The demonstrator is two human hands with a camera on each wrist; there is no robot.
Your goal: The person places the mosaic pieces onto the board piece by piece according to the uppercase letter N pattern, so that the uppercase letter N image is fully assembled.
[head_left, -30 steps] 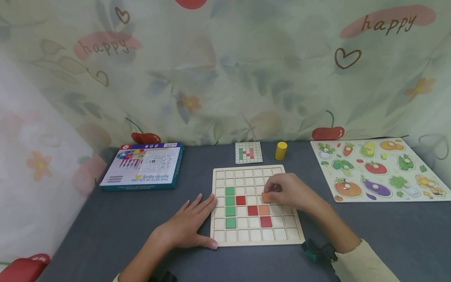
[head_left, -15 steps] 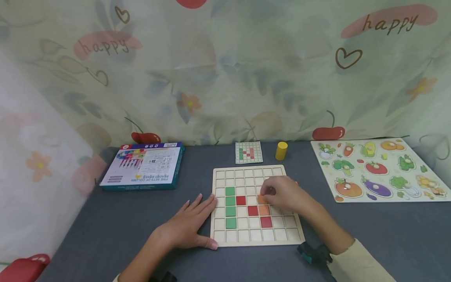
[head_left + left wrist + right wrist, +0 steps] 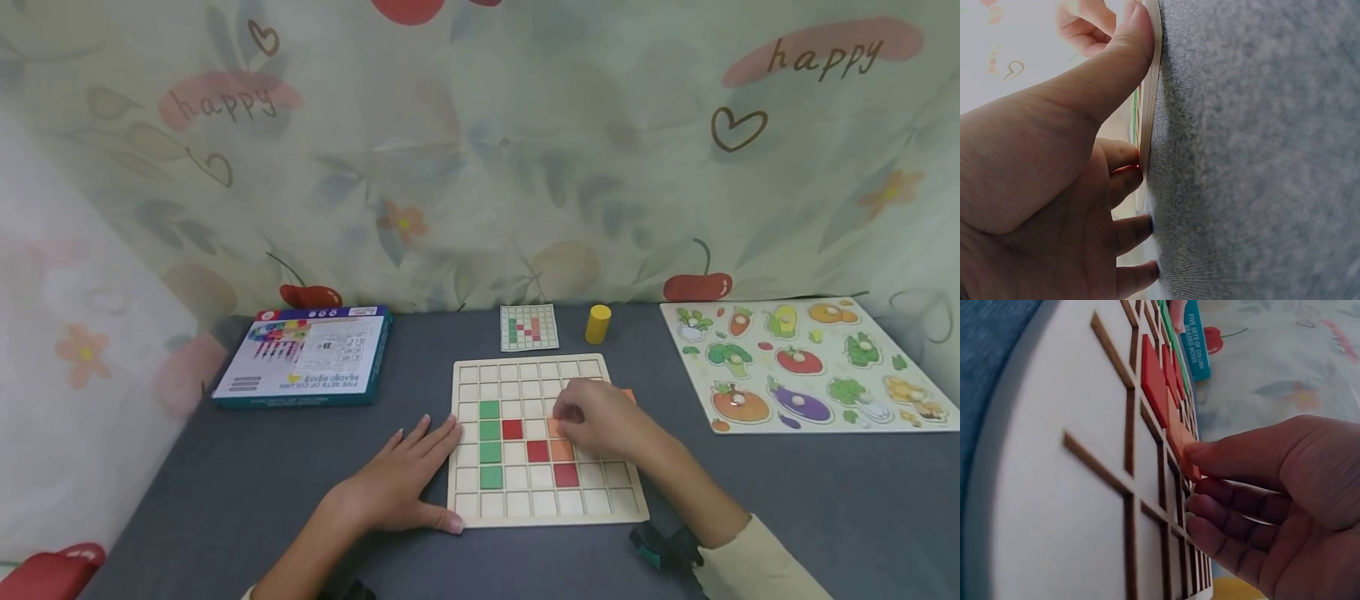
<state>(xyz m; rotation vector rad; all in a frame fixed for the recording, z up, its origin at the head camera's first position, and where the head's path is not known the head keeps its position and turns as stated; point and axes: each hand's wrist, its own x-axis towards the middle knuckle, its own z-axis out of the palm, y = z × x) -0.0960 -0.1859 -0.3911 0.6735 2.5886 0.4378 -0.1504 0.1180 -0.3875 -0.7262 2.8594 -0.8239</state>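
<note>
A wooden grid board point(image 3: 480, 505) lies on the table with square tiles in some of its cells. Green tiles point(image 3: 491, 452) form a column, and red tiles point(image 3: 537, 451) run on a diagonal. My right hand point(image 3: 603, 417) pinches an orange tile point(image 3: 1191, 464) at its cell, just above another orange tile point(image 3: 561, 451). The thumb lies on the tile and the fingertips are by the board in the right wrist view. My left hand point(image 3: 393, 483) rests spread at the board's left edge, its thumb point(image 3: 1125, 53) against the near corner.
A small pattern card point(image 3: 529, 327) and a yellow cylinder point(image 3: 597, 324) stand behind the board. At left lies a boxed set point(image 3: 303, 358); at right, a vegetable puzzle board point(image 3: 795, 367). Another orange piece point(image 3: 628, 395) shows behind the right hand at the board's right edge.
My right hand has shifted slightly left and down, bringing the orange tile from a tilt into line with its cell. The left hand stays put.
</note>
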